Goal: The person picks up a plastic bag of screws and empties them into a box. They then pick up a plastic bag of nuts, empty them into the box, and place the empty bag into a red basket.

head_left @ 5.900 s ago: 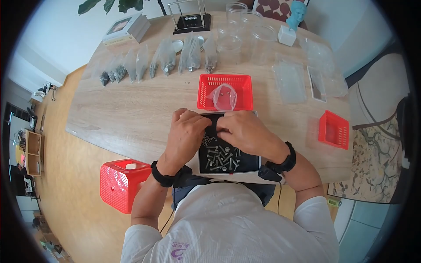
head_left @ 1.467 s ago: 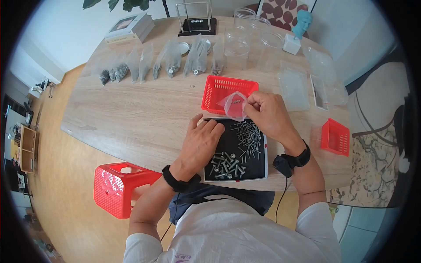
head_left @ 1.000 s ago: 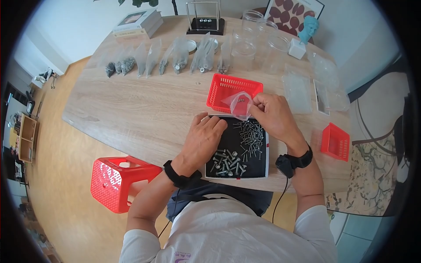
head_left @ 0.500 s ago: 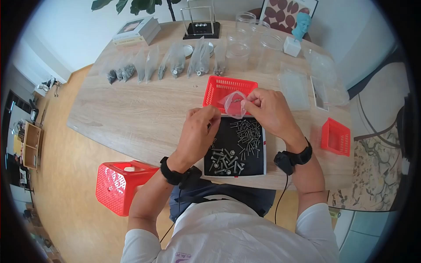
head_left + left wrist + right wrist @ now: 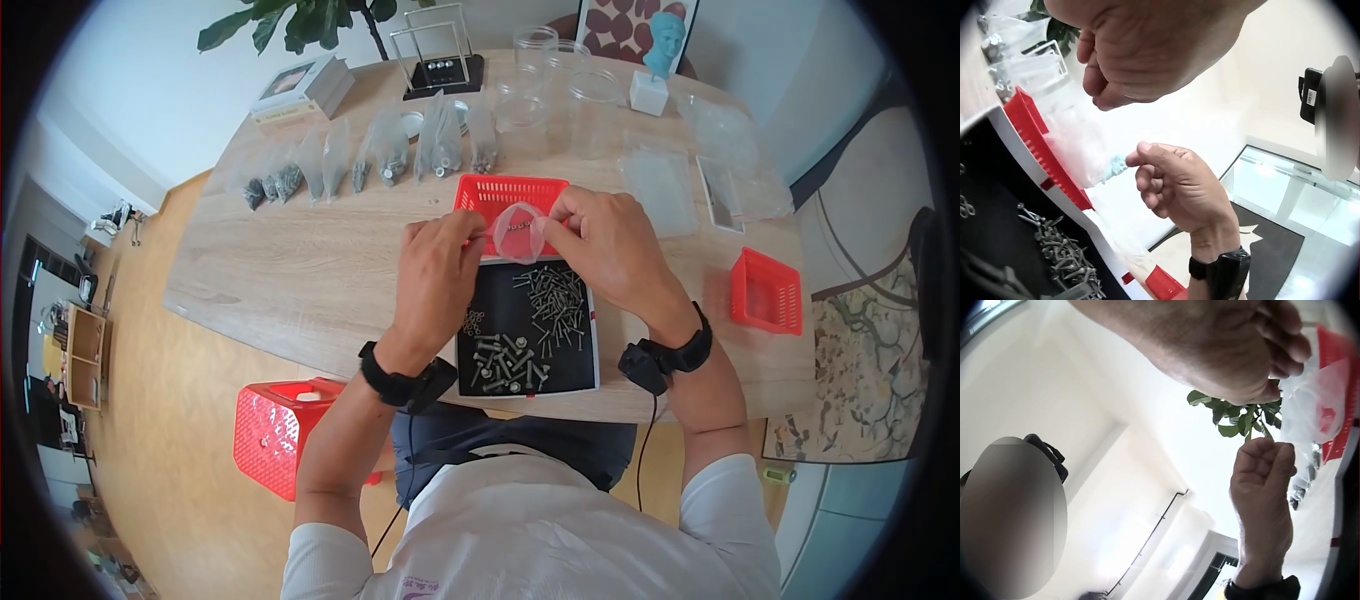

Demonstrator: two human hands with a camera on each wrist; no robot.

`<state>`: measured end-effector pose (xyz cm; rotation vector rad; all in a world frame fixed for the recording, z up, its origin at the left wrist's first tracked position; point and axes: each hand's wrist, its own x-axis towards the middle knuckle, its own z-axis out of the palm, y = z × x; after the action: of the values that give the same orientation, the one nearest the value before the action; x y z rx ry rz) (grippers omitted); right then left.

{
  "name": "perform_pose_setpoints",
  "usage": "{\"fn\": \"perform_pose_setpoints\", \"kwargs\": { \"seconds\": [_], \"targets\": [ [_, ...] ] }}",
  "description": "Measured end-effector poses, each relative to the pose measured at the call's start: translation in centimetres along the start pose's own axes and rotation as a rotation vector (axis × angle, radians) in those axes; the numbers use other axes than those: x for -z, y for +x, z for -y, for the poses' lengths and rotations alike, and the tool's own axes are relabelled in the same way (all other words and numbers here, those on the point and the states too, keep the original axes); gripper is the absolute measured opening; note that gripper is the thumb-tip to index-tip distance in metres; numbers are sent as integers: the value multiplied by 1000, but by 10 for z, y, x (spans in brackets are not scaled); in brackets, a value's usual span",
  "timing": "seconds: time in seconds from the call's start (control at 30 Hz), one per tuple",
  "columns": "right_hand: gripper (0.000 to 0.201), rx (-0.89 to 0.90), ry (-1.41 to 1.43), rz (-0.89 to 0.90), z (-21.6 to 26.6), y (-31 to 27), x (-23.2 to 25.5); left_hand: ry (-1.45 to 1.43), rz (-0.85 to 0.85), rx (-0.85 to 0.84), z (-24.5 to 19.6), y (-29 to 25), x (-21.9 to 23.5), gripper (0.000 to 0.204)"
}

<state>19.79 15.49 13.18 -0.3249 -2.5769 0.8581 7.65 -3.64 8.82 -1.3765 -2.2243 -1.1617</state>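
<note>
Both hands are at a small clear plastic bag [image 5: 518,240], whose round mouth faces up inside the red basket [image 5: 512,186]. A few small metal nuts [image 5: 519,226] show inside it. My left hand [image 5: 436,275] pinches the bag's left edge between thumb and fingers. On the opposite edge, my right hand [image 5: 618,248] pinches the plastic. Below the hands lies a black-lined tray [image 5: 570,376] with a white rim. It holds a heap of thin screws [image 5: 555,302], a group of thicker bolts [image 5: 508,362] and small rings or nuts [image 5: 473,322] at left.
Several filled plastic bags [image 5: 392,160] stand in a row at the back. Clear jars [image 5: 595,115], a ball-cradle stand [image 5: 442,75] and a blue bust [image 5: 664,48] are behind. Flat bags [image 5: 662,195] and a second red basket [image 5: 766,292] lie right; a red stool [image 5: 268,440] stands left.
My left hand has risen from the tray's left side to the bag's left edge and taken hold of it. The right hand keeps its grip. The bag's mouth now looks rounder.
</note>
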Motion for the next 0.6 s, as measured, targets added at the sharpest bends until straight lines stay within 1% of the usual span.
{"fn": "perform_pose_setpoints", "kwargs": {
  "seconds": [0.07, 0.1, 0.13, 0.17, 0.2, 0.23, 0.27, 0.3, 0.37, 0.4, 0.43, 0.47, 0.53, 0.6],
  "targets": [
    [22, 45, 41, -4, 6, -3, -1, 15, 27, 38, 5, -7, 12, 14],
    [22, 39, 47, 5, 7, -6, -6, 90, 126, 19, 5, -10, 18, 13],
    [21, 98, 125, 82, 7, -9, -11, 163, 225, -2, 6, -14, 23, 13],
    [20, 160, 202, 155, 7, -11, -16, 163, 229, 2, 8, -17, 24, 13],
    [20, 156, 206, 160, 7, -13, -24, 196, 318, -52, 10, -22, 25, 13],
    [19, 227, 187, 313, 5, -14, -34, 228, 404, -108, 11, -25, 25, 14],
    [18, 300, 167, 464, 3, -15, -45, 228, 404, -106, 13, -27, 23, 14],
    [18, 300, 167, 466, -2, -17, -58, 273, 434, -113, 14, -29, 21, 16],
    [13, 377, 164, 387, -10, -22, -85, 317, 463, -117, 15, -32, 17, 18],
    [11, 361, 118, 375, -12, -24, -92, 374, 464, -92, 15, -32, 15, 19],
    [11, 362, 117, 379, -12, -25, -94, 431, 465, -66, 16, -33, 12, 21],
    [10, 369, 94, 359, -12, -25, -95, 430, 464, -63, 16, -34, 10, 21],
    [9, 378, 73, 340, -13, -24, -99, 439, 479, 1, 16, -35, 5, 21],
    [10, 380, 81, 352, -17, -23, -101, 442, 470, 3, 14, -37, -1, 20]
  ]
}}
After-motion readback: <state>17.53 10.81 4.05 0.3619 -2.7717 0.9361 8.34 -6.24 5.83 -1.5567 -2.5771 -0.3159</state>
